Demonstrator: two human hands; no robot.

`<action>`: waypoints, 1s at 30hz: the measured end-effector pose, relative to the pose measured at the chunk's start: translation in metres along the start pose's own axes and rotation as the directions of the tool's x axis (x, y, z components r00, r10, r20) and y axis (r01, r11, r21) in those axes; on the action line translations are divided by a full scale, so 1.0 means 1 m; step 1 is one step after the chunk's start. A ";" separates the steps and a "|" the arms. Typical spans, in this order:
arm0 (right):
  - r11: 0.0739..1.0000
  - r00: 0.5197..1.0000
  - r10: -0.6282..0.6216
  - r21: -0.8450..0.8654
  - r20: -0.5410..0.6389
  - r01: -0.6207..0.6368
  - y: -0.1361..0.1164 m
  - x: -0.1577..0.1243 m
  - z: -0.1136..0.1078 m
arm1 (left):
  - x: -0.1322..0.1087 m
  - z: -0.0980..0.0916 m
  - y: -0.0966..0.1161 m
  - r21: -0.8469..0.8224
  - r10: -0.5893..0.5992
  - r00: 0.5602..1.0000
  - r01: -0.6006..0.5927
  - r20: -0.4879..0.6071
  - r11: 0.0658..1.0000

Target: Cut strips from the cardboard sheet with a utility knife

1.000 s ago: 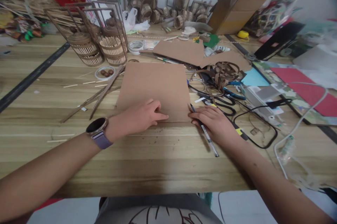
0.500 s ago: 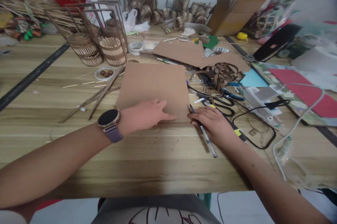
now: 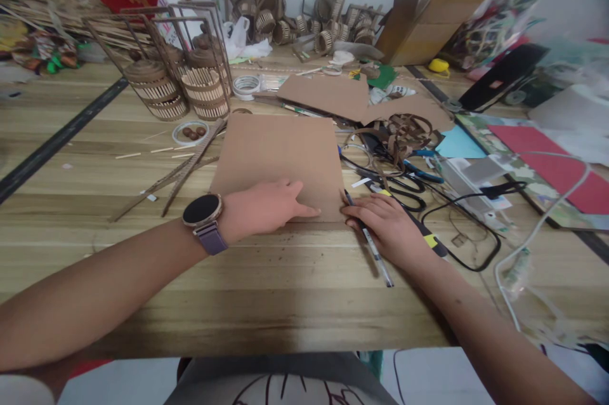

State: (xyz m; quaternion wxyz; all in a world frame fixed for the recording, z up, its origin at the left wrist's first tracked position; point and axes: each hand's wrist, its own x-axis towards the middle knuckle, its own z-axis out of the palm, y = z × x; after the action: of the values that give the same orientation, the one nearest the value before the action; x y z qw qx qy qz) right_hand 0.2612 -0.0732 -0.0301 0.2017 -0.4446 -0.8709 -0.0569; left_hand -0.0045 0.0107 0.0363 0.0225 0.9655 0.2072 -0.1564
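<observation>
A rectangular piece of brown cardboard lies flat on the wooden table in front of me. Across its near part rests my left hand, palm down with the thumb stretched out toward the right; some of its fingers are hidden under the hand. A watch with a purple strap is on that wrist. My right hand is at the cardboard's near right corner, its fingers closed around a pen. The pen's tip points away from me, beside the cardboard's right edge, and its clear end slants toward me.
Black-handled scissors, a cable and coiled brown strips lie to the right. At the left stand small slatted baskets in frames, near a tape roll holding brown beads. More cardboard and an open box are behind.
Both hands stay in nearly the same place on and beside the cardboard. My left wrist has shifted very slightly to the right.
</observation>
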 end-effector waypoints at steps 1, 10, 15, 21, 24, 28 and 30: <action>1.000 1.000 0.011 0.009 0.008 -0.011 0.000 0.000 0.000 | 0.000 0.001 0.000 0.001 0.002 1.000 -0.002 -0.006 1.000; 0.985 0.989 0.146 0.103 -0.031 -0.142 -0.001 -0.002 -0.006 | 0.002 -0.002 0.000 0.014 0.007 1.000 -0.007 0.005 1.000; 0.880 0.896 0.434 0.259 -0.096 -0.399 -0.033 -0.004 -0.019 | 0.004 -0.004 -0.002 -0.009 0.011 0.999 -0.011 0.053 1.000; 0.717 0.865 0.501 0.550 0.021 -0.428 -0.076 0.014 -0.012 | 0.006 -0.004 -0.003 -0.004 0.016 0.999 -0.016 0.051 1.000; 0.654 0.824 0.566 0.599 0.018 -0.462 -0.081 0.023 0.000 | 0.006 -0.003 -0.003 -0.005 0.018 0.998 -0.018 0.056 1.000; 0.596 0.781 0.624 0.626 0.033 -0.503 -0.083 0.027 0.008 | 0.006 -0.001 -0.003 -0.035 0.023 0.999 -0.022 0.026 0.999; 0.597 0.771 0.637 0.615 0.027 -0.515 -0.083 0.027 0.008 | 0.006 -0.001 -0.004 -0.049 0.018 1.000 -0.016 0.023 0.999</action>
State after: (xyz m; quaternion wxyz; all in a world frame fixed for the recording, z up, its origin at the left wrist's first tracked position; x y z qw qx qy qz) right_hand 0.1785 -0.1008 -0.0201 0.4207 -0.6091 -0.6274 0.2415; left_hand -0.0005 0.0164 0.0353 0.0500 0.9644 0.2024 -0.1624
